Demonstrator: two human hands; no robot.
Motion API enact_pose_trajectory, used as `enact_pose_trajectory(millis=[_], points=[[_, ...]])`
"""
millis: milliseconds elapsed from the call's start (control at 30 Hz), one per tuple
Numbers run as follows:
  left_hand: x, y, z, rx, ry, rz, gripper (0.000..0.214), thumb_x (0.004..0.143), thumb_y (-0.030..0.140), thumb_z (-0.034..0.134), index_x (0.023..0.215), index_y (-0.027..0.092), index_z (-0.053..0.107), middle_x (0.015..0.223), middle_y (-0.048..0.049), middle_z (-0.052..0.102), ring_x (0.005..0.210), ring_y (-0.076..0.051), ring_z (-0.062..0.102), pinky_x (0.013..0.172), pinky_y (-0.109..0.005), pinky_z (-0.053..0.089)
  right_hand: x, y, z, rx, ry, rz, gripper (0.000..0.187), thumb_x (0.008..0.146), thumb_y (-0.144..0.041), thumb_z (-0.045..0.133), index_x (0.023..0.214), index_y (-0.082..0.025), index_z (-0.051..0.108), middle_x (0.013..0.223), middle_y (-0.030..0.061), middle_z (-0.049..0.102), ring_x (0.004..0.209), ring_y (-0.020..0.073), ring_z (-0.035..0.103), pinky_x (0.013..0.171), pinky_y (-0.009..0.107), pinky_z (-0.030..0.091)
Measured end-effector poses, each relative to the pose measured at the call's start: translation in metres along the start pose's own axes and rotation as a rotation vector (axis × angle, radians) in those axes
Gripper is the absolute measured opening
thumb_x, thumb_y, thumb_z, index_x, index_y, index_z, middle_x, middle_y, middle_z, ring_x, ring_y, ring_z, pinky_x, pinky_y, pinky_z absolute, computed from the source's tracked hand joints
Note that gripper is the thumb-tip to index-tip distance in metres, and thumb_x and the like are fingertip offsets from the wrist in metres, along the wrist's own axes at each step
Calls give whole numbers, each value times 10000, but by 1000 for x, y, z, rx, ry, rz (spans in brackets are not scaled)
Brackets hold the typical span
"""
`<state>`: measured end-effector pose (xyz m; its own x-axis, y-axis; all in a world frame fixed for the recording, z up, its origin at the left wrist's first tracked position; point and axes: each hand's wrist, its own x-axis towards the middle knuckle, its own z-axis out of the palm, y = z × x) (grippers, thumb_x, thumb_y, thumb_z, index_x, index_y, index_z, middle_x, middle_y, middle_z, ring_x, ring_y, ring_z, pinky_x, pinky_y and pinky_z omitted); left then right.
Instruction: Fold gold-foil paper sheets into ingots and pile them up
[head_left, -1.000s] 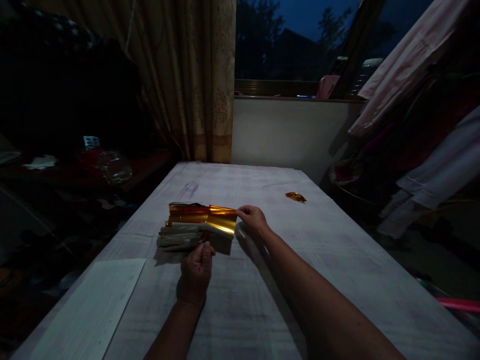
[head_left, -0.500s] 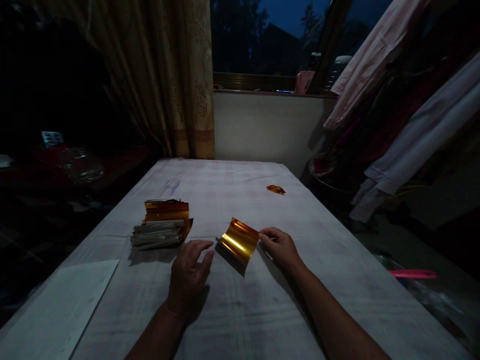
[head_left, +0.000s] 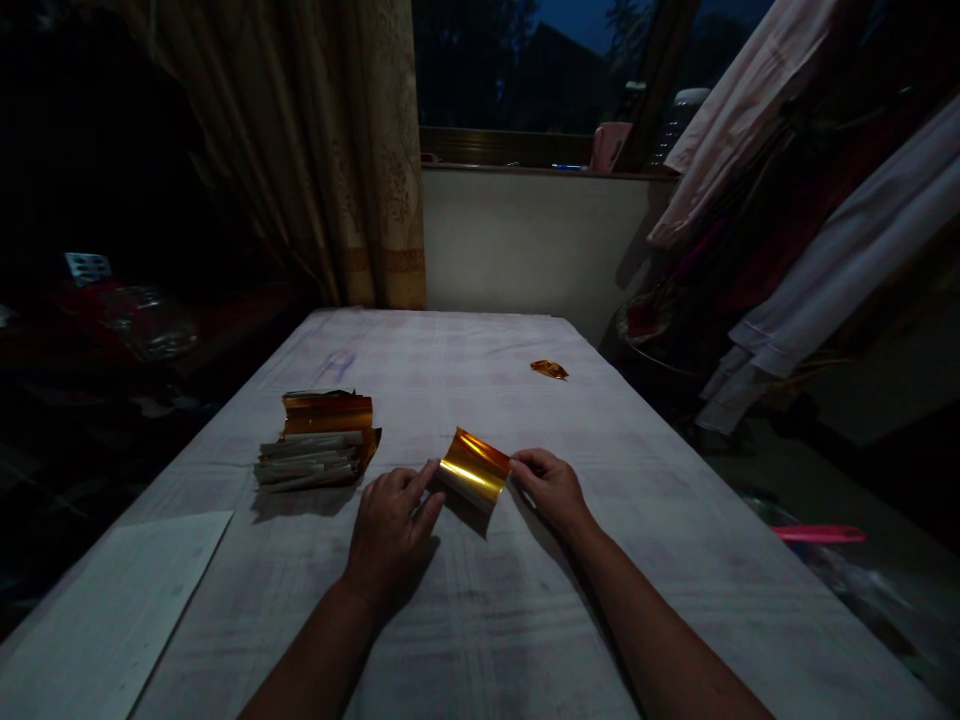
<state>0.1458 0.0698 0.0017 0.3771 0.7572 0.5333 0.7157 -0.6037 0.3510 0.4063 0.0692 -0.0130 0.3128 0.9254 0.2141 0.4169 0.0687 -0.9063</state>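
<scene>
In the head view, the fingers point(head_left: 525, 463) of the right hand point(head_left: 551, 487) were pinching the right edge of the foil point(head_left: 472, 468), thumb and forefinger closed on it. The fingers point(head_left: 424, 483) of the left hand point(head_left: 390, 527) lay stretched out and loosely together. Their tips touched the foil's left edge, and the palm was low over the worktop point(head_left: 525, 620). Nothing was gripped in that hand.

The foil was a single gold sheet, bowed upward into a shallow arch between the two hands. It sat near the middle of the worktop, and its near edge cast a dark shadow on the cloth below.

Left of the left hand, just beside it, a stack point(head_left: 315, 460) of pale sheets rested on the worktop with a curled gold sheet on top. Farther off and to the right, well apart from the hands, lay a small gold scrap point(head_left: 549, 369). A white paper point(head_left: 112, 610) lay at the near left corner.

Beyond the far end hung a curtain point(head_left: 360, 150), left of a dark window point(head_left: 525, 70). A pink cup point(head_left: 609, 146) stood on the window's sill. Pale clothes point(head_left: 825, 240) hung at the right, with a pink strip point(head_left: 817, 534) low beside the worktop. The room was dim, and the left side was too dark to make out.
</scene>
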Motion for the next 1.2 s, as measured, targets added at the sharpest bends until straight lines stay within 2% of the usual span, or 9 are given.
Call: enact_pose_trajectory(millis=[300, 467, 567, 667, 767, 900, 1033, 1133, 1200], points=[[3, 5, -9, -9, -112, -84, 299, 1001, 365, 462, 967, 225, 724, 968, -65, 757, 908, -267, 655, 850, -441, 448, 2, 2, -1, 79, 42, 28, 391, 710, -592, 680, 736, -207, 744, 715, 60, 718, 681, 221, 650, 585, 303, 512], [3, -2, -7, -122, 70, -205, 290, 947, 416, 528, 908, 236, 752, 895, -60, 774, 863, -254, 687, 822, -398, 489, 4, 3, -2, 159, 68, 52, 506, 669, -689, 732, 739, -188, 743, 656, 45, 685, 581, 183, 601, 517, 282, 488], [3, -6, -2, -202, 161, -371, 235, 907, 424, 574, 895, 245, 725, 849, -34, 756, 771, -212, 692, 719, -326, 517, 3, 3, -3, 212, 42, 76, 579, 638, -735, 746, 760, -169, 742, 592, 22, 643, 486, 144, 537, 455, 263, 457], [3, -8, 3, -318, 227, -521, 262, 857, 421, 630, 1040, 240, 673, 845, -16, 755, 724, -194, 700, 669, -298, 529, 2, 1, -3, 245, 16, 89, 595, 613, -738, 764, 765, -163, 741, 584, 15, 634, 478, 133, 526, 458, 258, 462], [2, -9, 2, -368, 294, -416, 313, 858, 388, 645, 1128, 229, 648, 858, -22, 762, 722, -190, 701, 682, -305, 545, 2, 1, -2, 250, 15, 85, 556, 611, -703, 781, 763, -169, 742, 630, 23, 660, 513, 133, 540, 475, 248, 460], [2, -4, -9, -392, 312, -200, 163, 907, 345, 592, 887, 230, 706, 893, -40, 740, 818, -187, 692, 721, -295, 547, 3, 0, -5, 245, 8, 69, 498, 659, -657, 759, 784, -175, 751, 672, 33, 688, 532, 145, 560, 485, 256, 460], [5, 0, -19, -368, 339, -77, 137, 924, 268, 602, 892, 231, 730, 879, -30, 656, 792, -152, 647, 687, -253, 530, 6, -6, -19, 235, 23, 25, 406, 690, -582, 744, 797, -190, 759, 787, 63, 731, 677, 197, 644, 600, 299, 520], [6, -3, -22, -376, 287, -98, 151, 917, 256, 585, 914, 223, 732, 844, -22, 649, 746, -141, 632, 687, -249, 529, 7, -16, -32, 205, 2, -68, 297, 703, -506, 752, 758, -215, 761, 871, 76, 748, 828, 235, 680, 716, 333, 545], [6, -8, -23, -432, 209, -190, 165, 894, 293, 581, 916, 211, 723, 809, -17, 670, 685, -137, 625, 662, -254, 531, 6, -23, -39, 193, -56, -131, 245, 718, -466, 754, 748, -223, 765, 853, 73, 749, 842, 237, 687, 749, 347, 555]])
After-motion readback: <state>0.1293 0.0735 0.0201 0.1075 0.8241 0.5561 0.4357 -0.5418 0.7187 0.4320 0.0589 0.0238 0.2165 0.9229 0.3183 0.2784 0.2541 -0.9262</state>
